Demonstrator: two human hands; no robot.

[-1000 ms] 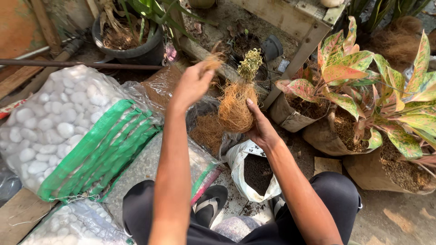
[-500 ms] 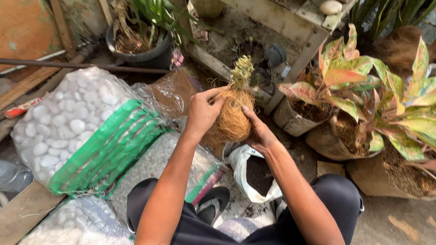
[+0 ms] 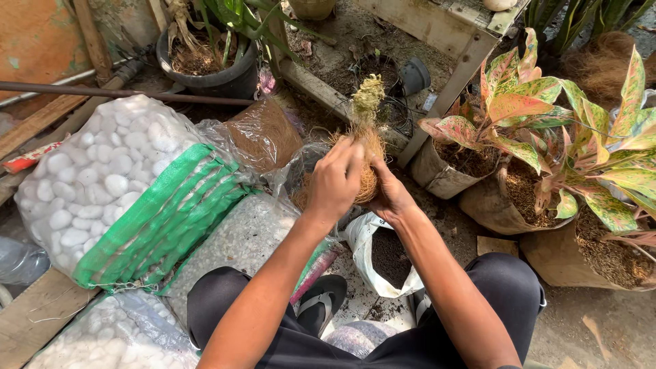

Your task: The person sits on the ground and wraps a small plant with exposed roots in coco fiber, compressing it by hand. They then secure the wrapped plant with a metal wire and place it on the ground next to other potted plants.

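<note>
Both hands meet in mid-air over a cluttered garden floor of dirt and concrete. The left hand [image 3: 335, 181] has its grip closed over the top and near side of a fibre ball [image 3: 369, 174], brown and hairy like coconut husk, while the right hand [image 3: 391, 198] cups it from below and behind, fingers wrapped on it. A small pale-green plant [image 3: 367, 99] stands upright out of the ball's top.

Just under the hands, an open white bag [image 3: 386, 256] holds dark soil. To the left lie a clear sack of white pebbles [image 3: 102, 171] with a green band, and beside it a sack of fine gravel [image 3: 253, 236]; a bag of brown fibre [image 3: 263, 133] sits behind them. At the right, pink-and-green leafy plants [image 3: 540, 113] grow in soil-filled bags. A black pot [image 3: 212, 72] stands at the back, near a wooden frame [image 3: 451, 41]. The person squats, a black sandal [image 3: 321, 304] between the knees.
</note>
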